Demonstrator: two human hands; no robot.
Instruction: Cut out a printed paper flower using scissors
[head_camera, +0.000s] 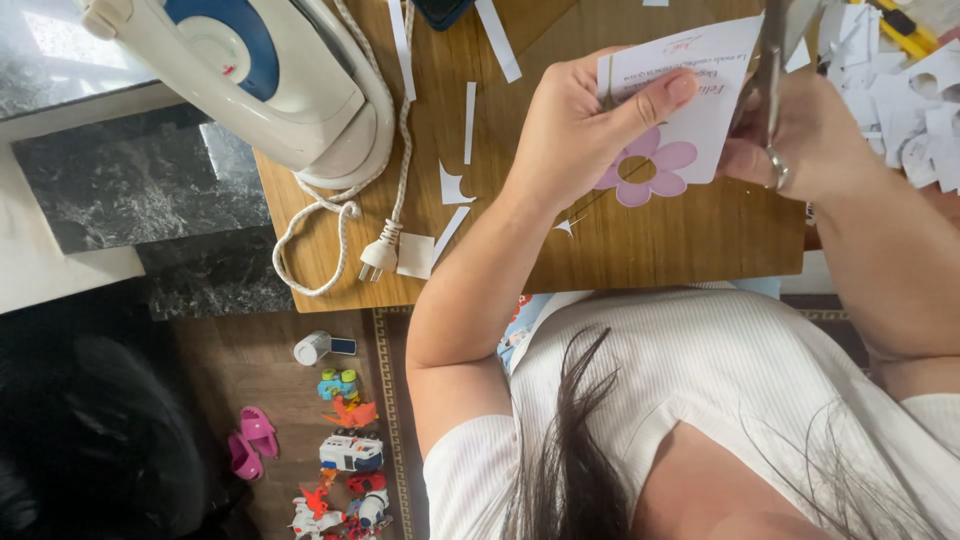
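Note:
My left hand (580, 130) pinches a white printed paper card (700, 90) that has a purple flower (645, 165) at its lower corner. My right hand (800, 135), with a ring on one finger, grips a pair of scissors (772, 60) whose blades meet the card's right edge. Both hands hover over a wooden table (650, 250). The scissor tips run out of the top of the frame.
A white and blue clothes iron (250, 80) with a coiled cord and plug (380, 255) sits at the table's left. Paper strips (470, 120) lie scattered, and a heap of paper scraps (915, 110) at the right. Small toys (345, 450) and pink shoes (250, 440) lie on the floor.

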